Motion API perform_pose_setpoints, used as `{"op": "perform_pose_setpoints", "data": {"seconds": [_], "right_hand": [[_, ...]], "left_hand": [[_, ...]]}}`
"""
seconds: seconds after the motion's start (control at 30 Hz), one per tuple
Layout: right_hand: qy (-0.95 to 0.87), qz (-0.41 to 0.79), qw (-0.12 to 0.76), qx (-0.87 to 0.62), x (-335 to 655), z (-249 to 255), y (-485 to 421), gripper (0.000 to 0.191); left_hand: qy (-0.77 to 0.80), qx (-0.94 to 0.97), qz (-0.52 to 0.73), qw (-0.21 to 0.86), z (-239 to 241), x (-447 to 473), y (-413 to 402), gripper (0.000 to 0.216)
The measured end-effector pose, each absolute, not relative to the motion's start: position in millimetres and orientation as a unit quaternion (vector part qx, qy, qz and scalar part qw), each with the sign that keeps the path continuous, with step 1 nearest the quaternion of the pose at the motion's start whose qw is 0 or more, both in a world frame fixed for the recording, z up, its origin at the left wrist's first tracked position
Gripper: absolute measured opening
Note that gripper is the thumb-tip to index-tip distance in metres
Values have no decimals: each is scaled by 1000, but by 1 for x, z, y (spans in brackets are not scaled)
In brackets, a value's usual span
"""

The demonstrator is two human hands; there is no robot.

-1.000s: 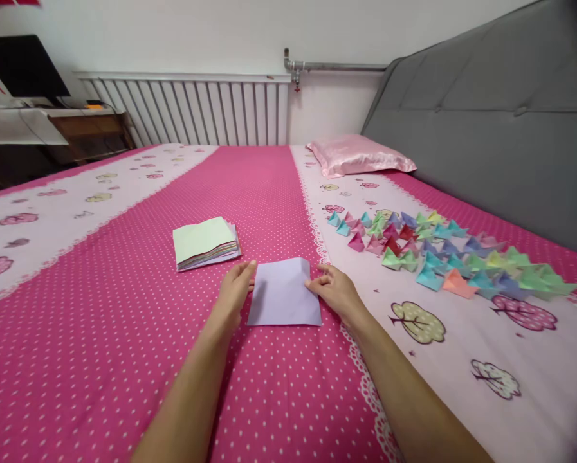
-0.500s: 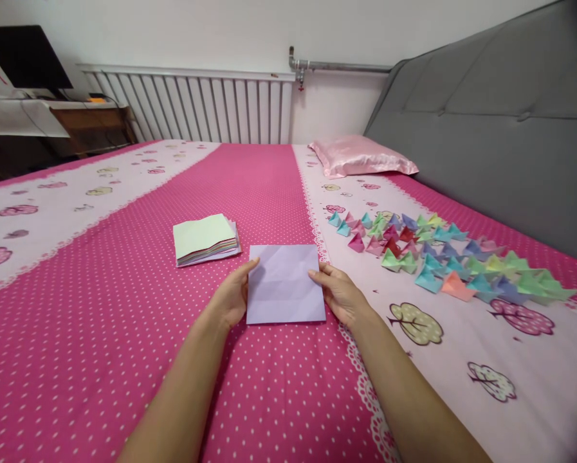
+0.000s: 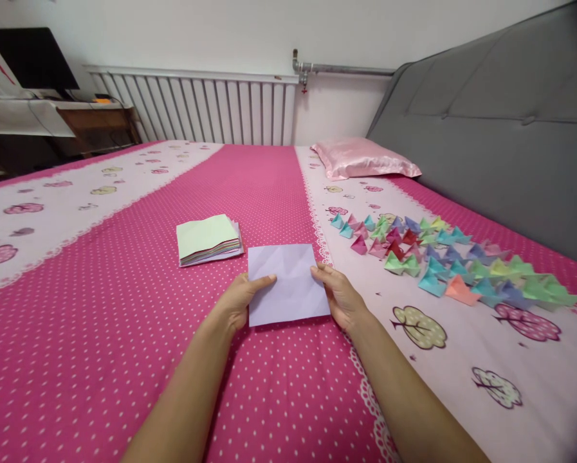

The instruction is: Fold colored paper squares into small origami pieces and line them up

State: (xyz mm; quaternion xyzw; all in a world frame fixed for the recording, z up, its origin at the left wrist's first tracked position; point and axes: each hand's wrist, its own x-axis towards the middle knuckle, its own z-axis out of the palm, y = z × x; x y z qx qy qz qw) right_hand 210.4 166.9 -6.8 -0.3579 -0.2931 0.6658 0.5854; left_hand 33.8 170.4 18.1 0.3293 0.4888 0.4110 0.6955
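Between my two hands is a sheet of lilac paper [image 3: 291, 292], flat, with faint crease lines across it. My left hand [image 3: 242, 299] grips its left side, thumb lying on the top face and fingers underneath. On the opposite edge my right hand [image 3: 340, 292] pinches the sheet, its thumb on top too; the other fingers are mostly hidden behind the paper. Beyond my left hand lies a stack of coloured paper [image 3: 208, 236] with a pale green sheet uppermost. To the right stand several rows of small folded paper boats [image 3: 457, 270] in many colours.
Everything rests on a bed with a pink dotted cover [image 3: 138, 308]. A pink satin pillow [image 3: 365, 159] lies at the far right, against a grey padded headboard [image 3: 500, 122]. A white radiator [image 3: 196, 109] lines the wall, and a monitor [image 3: 32, 59] stands on a desk at the far left.
My left thumb has slid further in over the lilac paper, and the sheet has tilted slightly. My right hand keeps its hold. The whole view has shifted a little.
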Motion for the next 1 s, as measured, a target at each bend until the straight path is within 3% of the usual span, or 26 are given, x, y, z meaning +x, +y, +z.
{"op": "perform_pose_setpoints", "data": {"seconds": [0.47, 0.57, 0.67, 0.77, 0.9, 1.0], "right_hand": [[-358, 731, 510, -279, 205, -5, 160, 35], [-351, 721, 529, -279, 204, -4, 161, 36], [-342, 687, 571, -291, 203, -4, 163, 39], [-336, 656, 607, -295, 201, -5, 164, 39], [-346, 655, 609, -283, 199, -4, 163, 38], [-351, 655, 609, -277, 197, -3, 162, 39]], "left_hand": [[401, 363, 429, 723, 22, 36, 166, 38], [430, 417, 468, 650, 18, 39, 170, 48], [521, 466, 550, 456, 11, 40, 177, 69], [546, 525, 571, 316, 9, 38, 180, 63], [487, 611, 528, 332, 17, 42, 170, 40], [470, 604, 499, 407, 20, 49, 164, 40]]}}
